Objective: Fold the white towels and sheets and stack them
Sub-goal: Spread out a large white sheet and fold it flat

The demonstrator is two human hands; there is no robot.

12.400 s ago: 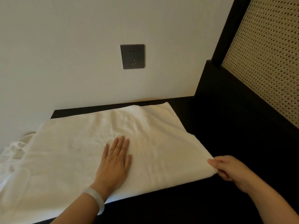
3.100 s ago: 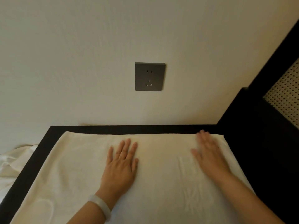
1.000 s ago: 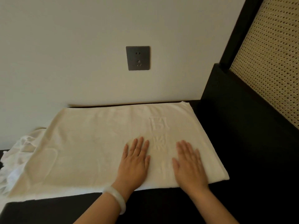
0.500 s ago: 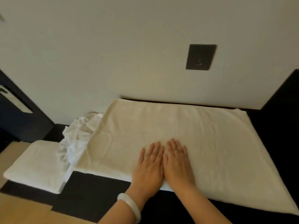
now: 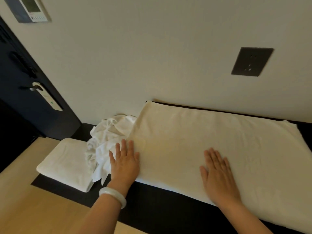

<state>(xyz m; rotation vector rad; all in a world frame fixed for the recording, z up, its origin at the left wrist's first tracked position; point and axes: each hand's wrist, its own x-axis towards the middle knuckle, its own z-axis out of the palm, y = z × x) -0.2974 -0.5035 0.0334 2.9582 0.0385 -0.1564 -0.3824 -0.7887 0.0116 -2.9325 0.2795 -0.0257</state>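
A person's left hand and right hand, both flat with fingers straight and gripping nothing, press on a large cream-white folded terry towel spread along a low black bench against a pale wall. The risk from here, as judged from inside the room, is that the towel's near edge lies close to the bench's front lip. A hard outward sweep could drag the soft layers askew or push that edge over, leaving the next fold crooked. A second hazard sits at the left, where a crumpled white sheet bunches right against the towel's short end; a fold carried that way could trap a lump inside. The left hand lies at that end, palm on the towel's corner, its outer fingers seemingly over the sheet, though white on white makes the border hard to tell. The right hand rests on the towel's near half, well apart from the left, with most of the towel beyond it and to its right. A small, neatly folded white towel lies further left, touching the sheet, the likely base of the stack.
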